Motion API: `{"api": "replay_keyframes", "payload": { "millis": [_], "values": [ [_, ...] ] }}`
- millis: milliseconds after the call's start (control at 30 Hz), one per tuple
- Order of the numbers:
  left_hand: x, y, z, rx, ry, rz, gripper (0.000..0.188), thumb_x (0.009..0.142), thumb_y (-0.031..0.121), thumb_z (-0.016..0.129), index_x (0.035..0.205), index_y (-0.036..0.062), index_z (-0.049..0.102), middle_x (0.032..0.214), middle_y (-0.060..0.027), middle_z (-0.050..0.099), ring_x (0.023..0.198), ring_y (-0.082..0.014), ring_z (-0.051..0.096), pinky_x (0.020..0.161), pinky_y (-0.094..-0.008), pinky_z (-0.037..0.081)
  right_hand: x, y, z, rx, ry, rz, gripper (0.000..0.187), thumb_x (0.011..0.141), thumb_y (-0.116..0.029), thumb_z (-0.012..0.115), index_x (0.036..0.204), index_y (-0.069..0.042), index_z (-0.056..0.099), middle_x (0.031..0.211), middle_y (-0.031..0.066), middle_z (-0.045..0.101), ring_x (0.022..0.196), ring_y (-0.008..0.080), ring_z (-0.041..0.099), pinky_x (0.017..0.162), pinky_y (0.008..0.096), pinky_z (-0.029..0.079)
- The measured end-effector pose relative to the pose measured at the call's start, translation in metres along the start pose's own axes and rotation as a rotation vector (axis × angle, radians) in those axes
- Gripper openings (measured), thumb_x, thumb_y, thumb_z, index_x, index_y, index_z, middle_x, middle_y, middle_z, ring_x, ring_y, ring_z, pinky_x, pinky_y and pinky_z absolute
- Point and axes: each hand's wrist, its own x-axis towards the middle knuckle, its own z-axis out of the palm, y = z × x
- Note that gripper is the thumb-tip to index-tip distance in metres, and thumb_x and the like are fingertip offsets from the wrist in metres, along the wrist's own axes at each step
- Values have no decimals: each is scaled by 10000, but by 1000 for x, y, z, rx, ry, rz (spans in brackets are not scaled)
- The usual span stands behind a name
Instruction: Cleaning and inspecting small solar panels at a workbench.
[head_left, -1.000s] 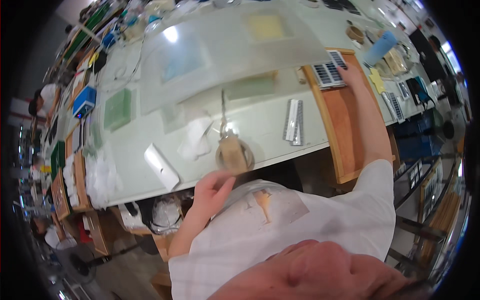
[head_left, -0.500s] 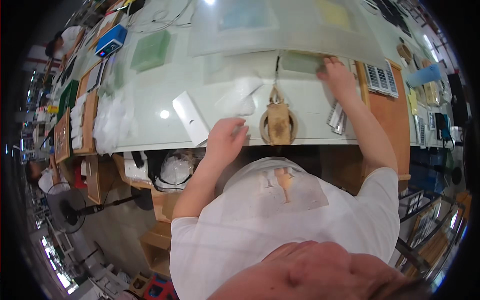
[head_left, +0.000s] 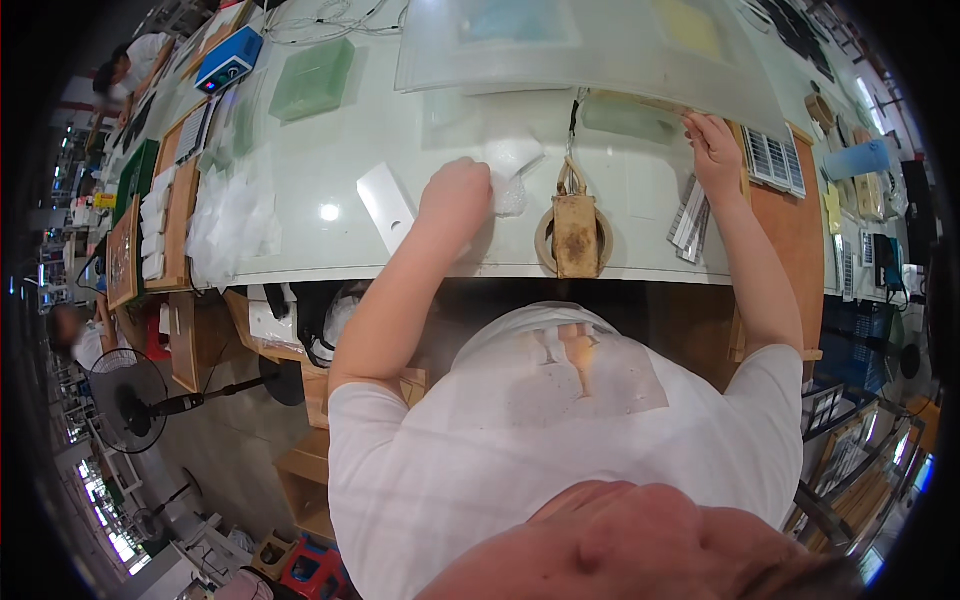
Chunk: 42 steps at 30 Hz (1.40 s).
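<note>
My left hand [head_left: 457, 198] is curled closed over the table, right of a flat white box [head_left: 385, 208]. Crumpled clear plastic wrap [head_left: 512, 170] lies against its fingers; whatever they grip is hidden. My right hand [head_left: 716, 152] is raised at the lower edge of a frosted sheet [head_left: 600, 55], thumb and fingertips pinched together. What they pinch is too small to make out. Close to these fingertips, a pale green block [head_left: 630, 118] lies partly under the sheet. Between my hands, a worn wooden block [head_left: 575, 238] with a cord rests over a tape roll [head_left: 545, 240].
Metal strips [head_left: 690, 220] lie below my right hand, beside a wooden board [head_left: 782, 225]. On the left are a green block [head_left: 312, 80], a blue device [head_left: 229, 68] and a pile of white plastic bags [head_left: 232, 220]. A black fan [head_left: 135, 400] stands left of the table.
My left hand has moved forward to the plastic wrap and closed. My right hand has drawn back rightward from the green block, its fingertips now pinched.
</note>
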Motion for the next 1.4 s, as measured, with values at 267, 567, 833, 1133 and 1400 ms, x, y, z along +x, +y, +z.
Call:
{"api": "replay_keyframes", "payload": {
  "millis": [267, 567, 833, 1133, 1400],
  "values": [
    [19, -9, -28, -232, -216, -128, 196, 782, 157, 579, 850, -8, 661, 814, -142, 654, 769, -276, 630, 692, -357, 494, -62, -93, -11, 373, -208, 529, 185, 919, -102, 566, 1058, -14, 651, 861, 45, 632, 610, 93, 575, 544, 230, 477],
    [2, -34, -38, -1248, -401, -411, 251, 816, 233, 583, 918, 18, 664, 862, -46, 663, 810, -175, 615, 723, -307, 479, -142, -165, 5, 244, -456, 668, 377, 861, -109, 645, 1208, -21, 527, 710, 54, 628, 540, 59, 520, 499, 213, 438],
    [-25, -13, -12, -1890, -247, -390, 267, 893, 145, 541, 1066, -45, 616, 1191, -157, 596, 1065, -237, 575, 942, -351, 429, -118, -181, 15, 47, -367, 191, 200, 812, -132, 681, 981, -42, 622, 768, 97, 617, 572, 173, 584, 528, 265, 464],
    [-64, 28, -12, -1794, -93, 0, 237, 843, 43, 561, 1067, 7, 631, 1334, -129, 500, 1145, -194, 516, 991, -360, 387, -111, -208, 21, 971, -552, 822, 341, 892, -119, 615, 1204, -15, 524, 954, 41, 606, 788, 111, 577, 672, 253, 494],
    [-54, 68, -6, -2061, -289, -222, 233, 946, 226, 494, 1049, 46, 600, 969, -39, 642, 799, -118, 575, 658, -243, 434, -115, -194, 18, 945, -510, 886, 340, 884, -34, 586, 1211, -11, 496, 833, 48, 628, 582, 64, 519, 474, 184, 392]
  ]
}}
